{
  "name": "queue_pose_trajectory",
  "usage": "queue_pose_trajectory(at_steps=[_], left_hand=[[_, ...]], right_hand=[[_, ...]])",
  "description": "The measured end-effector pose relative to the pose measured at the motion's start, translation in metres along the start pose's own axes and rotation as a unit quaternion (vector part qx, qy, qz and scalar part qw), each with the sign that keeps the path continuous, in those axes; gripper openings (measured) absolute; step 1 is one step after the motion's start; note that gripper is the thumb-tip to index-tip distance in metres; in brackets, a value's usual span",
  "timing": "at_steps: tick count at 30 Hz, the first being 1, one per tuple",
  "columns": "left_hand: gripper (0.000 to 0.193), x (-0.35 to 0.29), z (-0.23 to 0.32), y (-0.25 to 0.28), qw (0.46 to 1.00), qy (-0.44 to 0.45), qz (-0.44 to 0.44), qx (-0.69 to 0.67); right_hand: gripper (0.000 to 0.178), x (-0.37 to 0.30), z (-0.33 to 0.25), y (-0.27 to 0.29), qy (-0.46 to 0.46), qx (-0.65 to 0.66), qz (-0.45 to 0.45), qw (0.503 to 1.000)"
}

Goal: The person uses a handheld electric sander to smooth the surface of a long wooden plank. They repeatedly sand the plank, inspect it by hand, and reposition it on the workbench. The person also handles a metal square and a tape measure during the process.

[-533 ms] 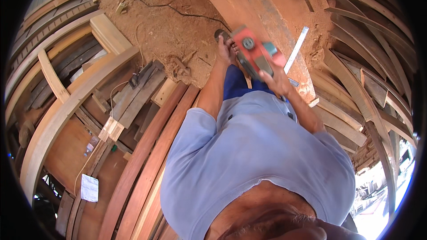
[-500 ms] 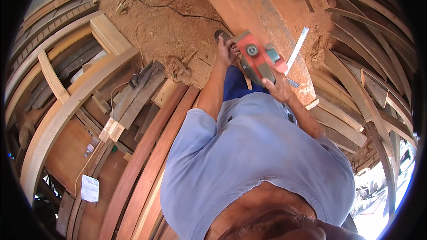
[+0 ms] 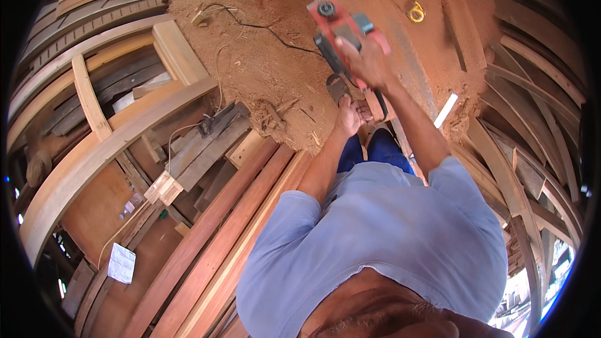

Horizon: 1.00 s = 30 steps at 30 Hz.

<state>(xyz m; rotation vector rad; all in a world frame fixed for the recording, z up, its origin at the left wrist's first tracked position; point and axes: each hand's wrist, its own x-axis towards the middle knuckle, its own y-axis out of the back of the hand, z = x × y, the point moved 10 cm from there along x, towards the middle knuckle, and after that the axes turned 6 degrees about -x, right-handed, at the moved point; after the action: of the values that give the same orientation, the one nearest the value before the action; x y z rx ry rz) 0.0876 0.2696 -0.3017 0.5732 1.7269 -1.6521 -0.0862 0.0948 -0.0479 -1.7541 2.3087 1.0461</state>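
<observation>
My right hand [image 3: 369, 59] is closed on the handle of a red and black power planer [image 3: 341, 28], with a round black knob near its far end. The tool is over the left edge of a long, broad wooden board [image 3: 391, 22]; I cannot tell whether it touches it. My left hand [image 3: 354, 116] is below the planer, nearer my body, its fingers apart and apparently holding nothing. Just past its thumb is a dark, rounded, flat object [image 3: 336, 86], its kind unclear. A black cord [image 3: 269, 28] runs over the dusty ground toward the planer.
A small yellow ring-shaped item [image 3: 415, 11] lies on the right part of the board. A white strip [image 3: 446, 111] sticks out near its close end. Curved wooden frames [image 3: 100, 131] and reddish planks [image 3: 213, 219] fill the left; curved timbers [image 3: 513, 150] are stacked at right.
My right hand has carried the planer away from my body and to the left. My left hand has come off the planer's side, now lower and nearer me. The whole view has shifted.
</observation>
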Motion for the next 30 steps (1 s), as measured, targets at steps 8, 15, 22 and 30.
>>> queue_pose_trajectory(at_steps=[8,15,22,30], left_hand=[[0.078,-0.006,0.014,-0.01,0.991,-0.016,0.078,0.104],[0.085,0.0,0.006,0.001,0.996,-0.014,0.028,0.087],[0.082,-0.005,0.013,-0.014,0.995,0.008,0.072,0.073],[0.077,-0.004,0.015,-0.02,0.993,-0.067,0.094,0.01]], right_hand=[[0.067,0.208,-0.073,0.03,0.094,-0.121,0.077,0.985],[0.065,0.083,-0.002,0.032,-0.003,0.0,0.013,1.0],[0.053,-0.2,0.111,0.008,-0.018,0.08,0.008,0.997],[0.058,-0.194,0.11,0.002,-0.059,0.109,0.021,0.992]])
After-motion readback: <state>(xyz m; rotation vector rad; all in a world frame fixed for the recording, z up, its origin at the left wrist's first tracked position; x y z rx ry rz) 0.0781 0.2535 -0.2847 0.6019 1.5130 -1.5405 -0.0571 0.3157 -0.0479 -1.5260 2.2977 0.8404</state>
